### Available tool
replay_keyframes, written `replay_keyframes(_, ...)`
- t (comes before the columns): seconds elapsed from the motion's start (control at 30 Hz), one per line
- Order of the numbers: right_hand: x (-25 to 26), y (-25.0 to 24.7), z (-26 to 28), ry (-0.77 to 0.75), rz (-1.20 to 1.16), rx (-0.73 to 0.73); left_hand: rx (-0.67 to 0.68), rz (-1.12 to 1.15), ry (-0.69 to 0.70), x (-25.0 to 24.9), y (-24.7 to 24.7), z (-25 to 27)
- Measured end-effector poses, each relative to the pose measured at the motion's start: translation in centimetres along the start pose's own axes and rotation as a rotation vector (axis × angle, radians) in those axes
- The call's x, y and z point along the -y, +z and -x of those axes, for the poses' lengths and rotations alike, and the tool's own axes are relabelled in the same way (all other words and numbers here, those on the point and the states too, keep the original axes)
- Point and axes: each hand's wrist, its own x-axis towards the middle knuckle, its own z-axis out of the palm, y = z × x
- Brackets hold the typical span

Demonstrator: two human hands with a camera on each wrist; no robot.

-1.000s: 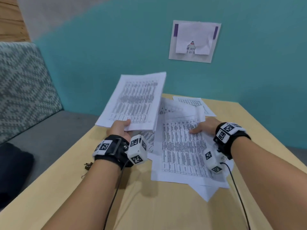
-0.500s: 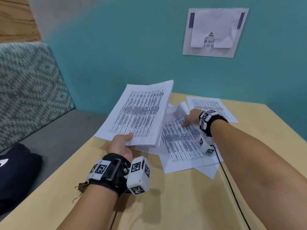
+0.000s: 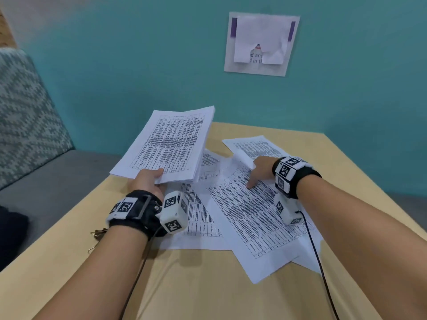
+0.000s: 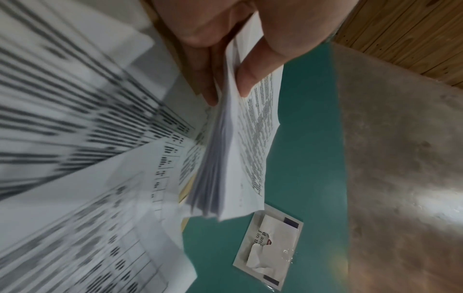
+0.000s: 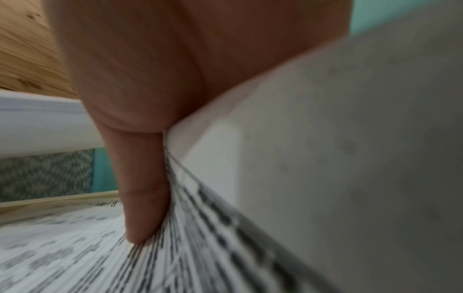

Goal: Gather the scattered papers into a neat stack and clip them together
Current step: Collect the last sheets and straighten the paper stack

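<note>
On the table (image 3: 208,285) loose sheets (image 3: 249,211) lie fanned and overlapping, and a clip (image 3: 98,232) waits near the left edge. The left hand (image 3: 147,181) pinches the gathered stack (image 3: 166,144) at its near edge, thumb on top, raised clear of the table. The right hand (image 3: 261,168) curls round a far sheet (image 3: 251,146) with a finger (image 5: 142,188) pressed down; best to lift it cleanly and square its corners with the stack.

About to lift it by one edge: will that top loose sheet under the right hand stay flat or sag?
Probably sag: the top loose sheet is single and already curls upward beside the right hand. It likely slides easily over the sheets beneath.
</note>
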Motion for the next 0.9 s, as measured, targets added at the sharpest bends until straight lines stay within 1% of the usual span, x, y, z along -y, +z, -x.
replay_keyframes(0.1, -0.6, -0.2, 2.8, 0.004, 0.011, -0.007, 0.037, -0.038, 0.0, 0.0, -0.1, 0.4)
replay_keyframes(0.2, 0.0, -0.7, 3.8, 0.003, -0.06, -0.068, 0.003, -0.049, 0.028, 0.1, -0.2, 0.3)
replay_keyframes(0.27, 1.3, -0.7, 3.2, -0.021, -0.101, -0.09, -0.002, -0.029, 0.032, 0.2, -0.2, 0.0)
replay_keyframes(0.37, 3.5, 0.3, 1.4, -0.046, -0.113, -0.069, -0.02, -0.045, 0.032, 0.3, 0.0, -0.6)
replay_keyframes(0.43, 4.7, 1.0, 0.3, -0.028, -0.092, -0.034, -0.025, -0.049, 0.043, 0.6, 0.0, -1.6)
replay_keyframes(0.53, 5.6, 1.5, -1.0, 0.007, -0.07, -0.005, 0.041, -0.092, 0.058, 1.1, -0.2, -3.1)
replay_keyframes(0.63, 5.7, 1.8, -2.0, 0.025, -0.139, -0.015, 0.053, -0.089, 0.041, 1.3, -0.5, -4.0)
replay_keyframes(0.73, 5.6, 1.6, -2.1, 0.041, -0.181, -0.028, -0.04, -0.047, 0.04, 1.2, -0.7, -4.5)
replay_keyframes(0.8, 5.1, 1.0, -2.3, 0.049, -0.173, -0.027, -0.021, -0.034, 0.038, 1.3, -0.6, -4.9)
replay_keyframes(0.9, 3.5, -0.5, -2.7, 0.089, -0.187, -0.099, -0.036, 0.013, 0.037, 1.0, -0.5, -3.9)
